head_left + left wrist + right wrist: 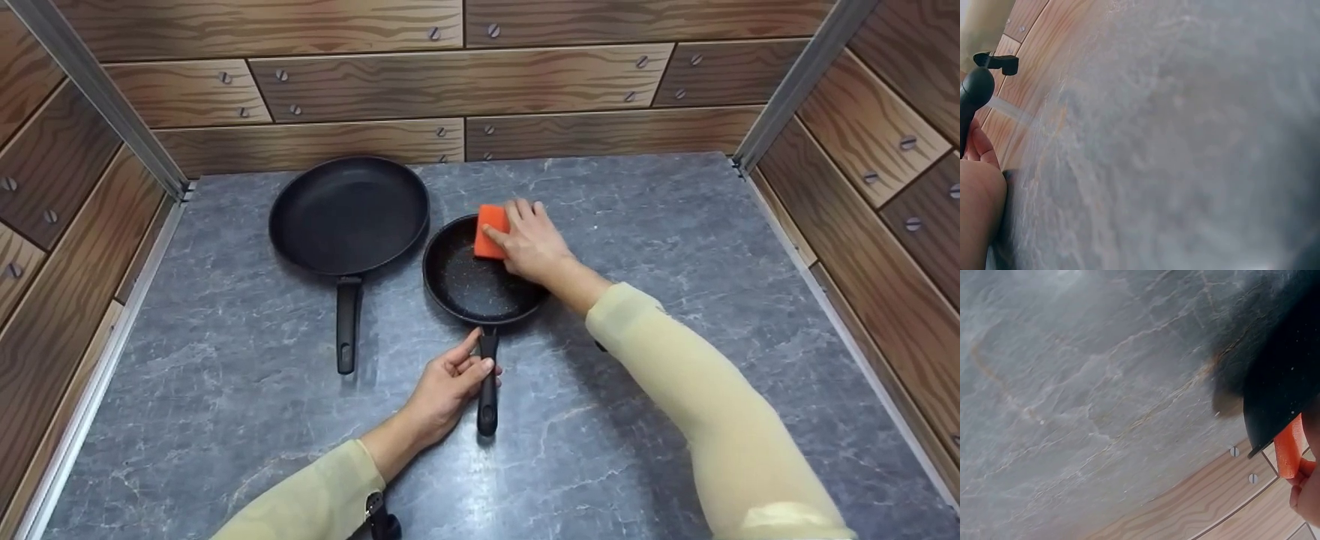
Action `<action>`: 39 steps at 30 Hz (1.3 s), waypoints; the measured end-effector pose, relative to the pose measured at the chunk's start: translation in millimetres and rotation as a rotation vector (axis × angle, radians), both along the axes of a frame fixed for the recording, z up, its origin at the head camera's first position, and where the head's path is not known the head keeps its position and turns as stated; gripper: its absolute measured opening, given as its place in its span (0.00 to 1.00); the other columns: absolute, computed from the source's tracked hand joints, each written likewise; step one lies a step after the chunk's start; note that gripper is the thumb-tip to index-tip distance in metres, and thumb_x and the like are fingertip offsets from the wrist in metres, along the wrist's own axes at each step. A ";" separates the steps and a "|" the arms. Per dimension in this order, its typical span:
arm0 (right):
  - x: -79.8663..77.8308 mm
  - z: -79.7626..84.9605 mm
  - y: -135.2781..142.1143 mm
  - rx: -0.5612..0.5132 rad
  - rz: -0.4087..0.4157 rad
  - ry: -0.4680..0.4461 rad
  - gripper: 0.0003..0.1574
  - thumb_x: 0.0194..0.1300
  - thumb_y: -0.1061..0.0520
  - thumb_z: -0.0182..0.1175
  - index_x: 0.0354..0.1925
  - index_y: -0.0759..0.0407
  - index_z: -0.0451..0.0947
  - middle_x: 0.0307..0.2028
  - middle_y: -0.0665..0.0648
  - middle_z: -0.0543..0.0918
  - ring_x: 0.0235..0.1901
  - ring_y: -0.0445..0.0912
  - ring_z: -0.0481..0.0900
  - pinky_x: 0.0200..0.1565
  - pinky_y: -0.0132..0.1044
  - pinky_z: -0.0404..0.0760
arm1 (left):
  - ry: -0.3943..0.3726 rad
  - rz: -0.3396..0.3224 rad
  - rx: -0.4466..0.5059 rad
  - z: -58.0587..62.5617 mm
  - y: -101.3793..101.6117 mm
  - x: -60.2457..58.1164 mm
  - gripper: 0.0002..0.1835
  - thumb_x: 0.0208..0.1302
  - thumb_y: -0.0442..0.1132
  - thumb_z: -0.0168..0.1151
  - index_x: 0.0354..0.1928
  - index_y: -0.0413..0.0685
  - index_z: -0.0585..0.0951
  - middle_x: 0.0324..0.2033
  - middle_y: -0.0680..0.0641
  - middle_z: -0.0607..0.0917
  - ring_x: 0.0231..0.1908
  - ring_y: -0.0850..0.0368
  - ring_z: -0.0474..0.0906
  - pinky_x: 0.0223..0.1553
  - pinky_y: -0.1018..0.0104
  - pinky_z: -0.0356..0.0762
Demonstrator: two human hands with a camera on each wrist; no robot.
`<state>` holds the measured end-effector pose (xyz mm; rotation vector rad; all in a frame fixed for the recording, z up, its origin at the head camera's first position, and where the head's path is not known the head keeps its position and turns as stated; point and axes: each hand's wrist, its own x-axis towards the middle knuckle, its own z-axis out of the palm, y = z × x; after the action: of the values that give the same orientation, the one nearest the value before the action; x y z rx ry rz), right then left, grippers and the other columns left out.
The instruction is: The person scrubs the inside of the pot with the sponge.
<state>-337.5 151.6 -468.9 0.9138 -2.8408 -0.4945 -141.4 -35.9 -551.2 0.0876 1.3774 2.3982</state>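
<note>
A small black frying pan (472, 289) with a speckled inside lies in the middle of the table. My left hand (444, 394) grips its black handle (488, 409) close to the pan's body, thumb across the top; the handle's round end also shows in the left wrist view. With my right hand (536, 244) I hold an orange sponge (490, 225) at the pan's far right rim. The right wrist view has the sponge (1287, 453) standing past the pan's edge (1275, 394), with fingers bent at it. Part of the sponge is hidden under the hand.
A larger black frying pan (349, 217) sits to the left, close beside the small one, its handle (346, 326) pointing toward me. Wood-patterned walls (465, 82) with metal corner posts enclose the grey marbled table (675, 225) at the back and sides.
</note>
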 end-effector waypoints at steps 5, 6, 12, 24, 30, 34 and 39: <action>0.2 3.1 3.9 0.002 -0.002 -0.004 0.46 0.68 0.43 0.70 0.80 0.44 0.68 0.67 0.75 0.68 0.63 0.67 0.67 0.59 0.57 0.69 | -0.005 0.004 0.001 -0.2 -0.7 -0.3 0.40 0.76 0.27 0.60 0.83 0.36 0.53 0.38 0.47 0.89 0.38 0.58 0.87 0.48 0.67 0.86; 0.0 3.9 4.5 0.004 -0.003 -0.005 0.46 0.67 0.43 0.70 0.80 0.44 0.68 0.67 0.74 0.68 0.62 0.66 0.67 0.58 0.56 0.69 | -0.007 0.005 0.001 0.1 -1.0 -0.2 0.40 0.76 0.27 0.60 0.83 0.36 0.53 0.38 0.46 0.89 0.38 0.57 0.87 0.48 0.67 0.86; 0.8 5.9 8.6 0.009 -0.012 -0.005 0.44 0.67 0.46 0.69 0.78 0.45 0.71 0.67 0.74 0.68 0.61 0.66 0.67 0.58 0.56 0.69 | -0.004 0.003 -0.003 0.5 -2.0 0.2 0.40 0.76 0.27 0.61 0.83 0.36 0.53 0.38 0.46 0.89 0.38 0.57 0.88 0.48 0.67 0.86; 2.7 14.1 17.8 0.052 -0.001 -0.010 0.44 0.61 0.48 0.71 0.74 0.49 0.75 0.62 0.74 0.70 0.60 0.66 0.66 0.56 0.56 0.69 | 0.005 0.000 -0.006 0.2 -0.3 0.5 0.40 0.76 0.27 0.61 0.83 0.35 0.53 0.39 0.46 0.89 0.38 0.57 0.87 0.46 0.68 0.85; 2.1 18.6 24.6 0.054 0.027 -0.018 0.44 0.57 0.46 0.75 0.71 0.49 0.78 0.60 0.73 0.71 0.60 0.66 0.66 0.56 0.57 0.69 | 0.007 0.008 -0.006 0.8 0.6 -0.2 0.40 0.76 0.27 0.61 0.83 0.35 0.54 0.38 0.47 0.89 0.37 0.57 0.87 0.45 0.69 0.85; 2.2 21.9 28.0 0.060 0.050 -0.024 0.42 0.57 0.47 0.75 0.69 0.48 0.79 0.60 0.73 0.72 0.60 0.66 0.67 0.57 0.58 0.68 | 0.004 0.008 -0.002 0.6 1.0 -0.5 0.40 0.76 0.27 0.61 0.83 0.36 0.54 0.38 0.46 0.89 0.37 0.57 0.88 0.46 0.68 0.86; 3.0 26.1 30.6 0.070 0.066 -0.036 0.41 0.56 0.47 0.75 0.68 0.47 0.81 0.61 0.73 0.72 0.60 0.65 0.67 0.60 0.60 0.66 | 0.003 0.006 0.002 0.2 1.2 -0.4 0.40 0.76 0.28 0.62 0.83 0.36 0.53 0.39 0.46 0.89 0.37 0.56 0.88 0.46 0.68 0.86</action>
<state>-334.5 182.2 -442.8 1.0347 -2.8313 -0.5781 -141.8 -34.7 -551.0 0.0880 1.3789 2.4047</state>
